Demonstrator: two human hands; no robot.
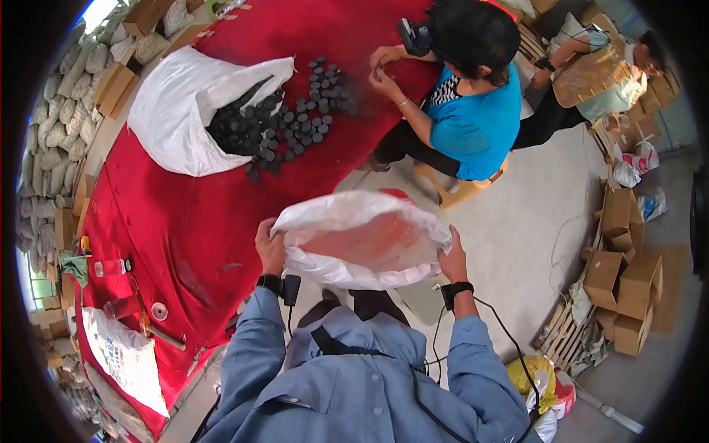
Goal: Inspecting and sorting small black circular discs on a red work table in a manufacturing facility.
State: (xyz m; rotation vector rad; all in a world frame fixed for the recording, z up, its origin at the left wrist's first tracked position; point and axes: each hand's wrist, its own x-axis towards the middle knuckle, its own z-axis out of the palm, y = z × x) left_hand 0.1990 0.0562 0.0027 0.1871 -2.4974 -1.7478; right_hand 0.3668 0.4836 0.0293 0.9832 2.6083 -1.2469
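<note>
A white woven sack is stretched wide at its mouth between my two hands, and its reddish inside shows. My left hand grips the rim on one side, with fingers closed round the edge. On the opposite side my right hand pinches the rim. The sack hangs in front of my body beside the red-covered table. On that table a second white sack lies on its side, and many dark round discs spill from its mouth over the cloth.
Across the table's corner a person in blue sits on a stool, handling something small. Another person is farther right. Cardboard boxes stand at right. Bottles and a flat printed sack lie on the table's left. Cables hang by my arms.
</note>
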